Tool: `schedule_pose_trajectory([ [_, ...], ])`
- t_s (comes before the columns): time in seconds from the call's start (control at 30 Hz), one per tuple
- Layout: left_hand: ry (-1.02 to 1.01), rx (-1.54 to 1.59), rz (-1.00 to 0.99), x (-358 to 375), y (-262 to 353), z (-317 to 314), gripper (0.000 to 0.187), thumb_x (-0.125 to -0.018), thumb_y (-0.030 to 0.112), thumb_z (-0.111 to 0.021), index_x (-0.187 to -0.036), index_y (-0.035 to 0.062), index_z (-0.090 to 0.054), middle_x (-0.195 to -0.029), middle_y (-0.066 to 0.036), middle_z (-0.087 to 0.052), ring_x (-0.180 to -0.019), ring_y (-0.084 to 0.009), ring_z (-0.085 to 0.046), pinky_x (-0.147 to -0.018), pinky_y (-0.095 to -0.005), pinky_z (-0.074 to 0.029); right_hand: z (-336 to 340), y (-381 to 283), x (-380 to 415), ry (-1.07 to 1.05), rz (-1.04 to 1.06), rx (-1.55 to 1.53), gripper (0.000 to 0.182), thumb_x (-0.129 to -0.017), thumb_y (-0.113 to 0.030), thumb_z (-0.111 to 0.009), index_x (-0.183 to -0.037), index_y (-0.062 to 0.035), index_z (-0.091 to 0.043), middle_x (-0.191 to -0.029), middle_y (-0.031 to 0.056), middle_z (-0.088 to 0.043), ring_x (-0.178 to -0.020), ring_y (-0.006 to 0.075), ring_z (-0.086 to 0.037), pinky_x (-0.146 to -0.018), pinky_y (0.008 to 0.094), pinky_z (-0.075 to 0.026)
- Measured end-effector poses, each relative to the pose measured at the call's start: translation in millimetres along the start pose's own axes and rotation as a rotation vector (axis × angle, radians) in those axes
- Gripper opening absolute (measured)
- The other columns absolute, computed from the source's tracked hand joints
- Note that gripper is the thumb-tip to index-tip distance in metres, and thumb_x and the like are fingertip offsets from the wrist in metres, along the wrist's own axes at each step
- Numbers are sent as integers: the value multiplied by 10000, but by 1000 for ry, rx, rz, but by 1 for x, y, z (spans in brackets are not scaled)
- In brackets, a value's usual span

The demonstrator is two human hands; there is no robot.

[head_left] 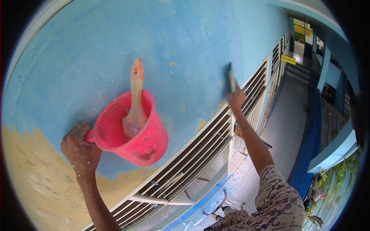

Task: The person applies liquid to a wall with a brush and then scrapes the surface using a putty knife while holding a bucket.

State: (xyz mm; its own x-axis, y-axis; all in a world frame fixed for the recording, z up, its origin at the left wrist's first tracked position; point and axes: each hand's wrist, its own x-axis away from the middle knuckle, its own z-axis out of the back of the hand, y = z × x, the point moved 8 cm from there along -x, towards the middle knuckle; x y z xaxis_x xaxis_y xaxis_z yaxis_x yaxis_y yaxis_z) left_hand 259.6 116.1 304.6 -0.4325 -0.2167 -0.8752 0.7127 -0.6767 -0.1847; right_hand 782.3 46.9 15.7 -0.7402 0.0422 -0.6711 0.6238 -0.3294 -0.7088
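Note:
My left hand [81, 148] is closed around the short handle of a pink plastic dipper [156, 133], held tilted in front of the wall. Inside leans a wide paintbrush [137, 86], bristle end down, its wooden handle tip stained orange. Farther right, my right hand [236, 101] grips a scraper [232, 79], seen nearly edge-on, with its dark end at the wall. The wall [192, 50] is blue above, with bare tan patches at lower left and small ones near the window frame.
White louvred window slats [192, 167] run diagonally below the work area. A tiled walkway [283, 111] stretches away at right, past a yellow sign [288, 59]. Blue flakes or paint splashes lie on the floor [235, 188]. Plants [339, 177] grow at lower right.

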Motion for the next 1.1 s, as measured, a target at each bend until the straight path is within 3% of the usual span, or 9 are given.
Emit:
schedule_pose_trajectory([
  [0.1, -10, -11, 13, 0, 0, -2, 285, -724, 166, -724, -662, 9, -495, -635, -154, -461, -566, -357, -425, -521, -386, -343, 11, -19, 15, 188, 231, -99, 748, -613, -61, -670, -1357, -134, -635, -818, 249, -712, -725, 419, -702, -703, 467, -575],
  [0.3, -14, -65, 9, 2, -1, -3, 305, -733, 225, -727, -660, 36, -499, -645, -147, -485, -579, -373, -451, -522, -390, -353, -33, 96, -116, -174, -369, 15, 285, -714, -205, -705, -890, 19, -713, -798, 205, -725, -738, 379, -722, -699, 466, -584],
  [0.47, -17, -61, 29, 2, -2, -5, 316, -741, 249, -726, -672, 38, -502, -658, -144, -503, -595, -380, -489, -529, -392, -370, 3, -50, 38, -10, -79, -25, 648, -632, -152, -721, -1272, -67, -670, -911, 204, -708, -831, 419, -687, -745, 507, -539],
  [0.6, -8, -47, 32, 4, 0, -4, 306, -749, 250, -719, -685, 30, -516, -673, -146, -509, -607, -380, -500, -537, -394, -380, 48, -153, 204, -153, 580, -257, 541, -984, -382, -541, -1364, 2, -570, -1403, 203, -573, -1287, 393, -536, -1028, 566, -472],
  [0.73, -41, -69, 71, 21, -12, -1, 276, -740, 276, -754, -674, 77, -575, -680, -106, -574, -640, -370, -604, -553, -414, -435, 39, -126, 142, -48, 570, -298, 592, -871, -265, -663, -1381, 13, -545, -1399, 187, -569, -1306, 382, -518, -1060, 504, -432],
  [0.87, -65, -62, 83, 73, -32, 3, 270, -763, 267, -744, -660, 89, -570, -668, -113, -559, -606, -368, -592, -532, -424, -433, -5, -12, -3, 87, 96, -98, 662, -679, -141, -751, -1321, -53, -611, -1077, 197, -704, -963, 359, -678, -849, 463, -538],
  [0.97, -90, -46, 143, 133, -48, 9, 269, -761, 262, -745, -646, 95, -568, -653, -105, -542, -573, -356, -580, -511, -416, -426, -40, 68, -89, -72, -226, 8, 254, -796, -203, -655, -695, 30, -643, -745, 231, -688, -619, 384, -675, -574, 475, -529],
  [1.03, -148, -126, 205, 175, -50, 17, 255, -753, 250, -744, -636, 107, -569, -637, -86, -526, -544, -338, -571, -494, -412, -416, -23, 20, -74, 114, -54, 102, 206, -759, -134, -650, -863, 39, -691, -741, 214, -687, -604, 413, -649, -569, 467, -526],
  [1.1, -167, -144, 284, 223, -52, 19, 230, -733, 243, -754, -635, 122, -584, -627, -69, -521, -534, -314, -573, -486, -413, -404, 9, -79, -3, 57, 51, -193, 535, -681, -87, -695, -1210, -17, -654, -1131, 194, -684, -946, 390, -654, -846, 490, -529],
])
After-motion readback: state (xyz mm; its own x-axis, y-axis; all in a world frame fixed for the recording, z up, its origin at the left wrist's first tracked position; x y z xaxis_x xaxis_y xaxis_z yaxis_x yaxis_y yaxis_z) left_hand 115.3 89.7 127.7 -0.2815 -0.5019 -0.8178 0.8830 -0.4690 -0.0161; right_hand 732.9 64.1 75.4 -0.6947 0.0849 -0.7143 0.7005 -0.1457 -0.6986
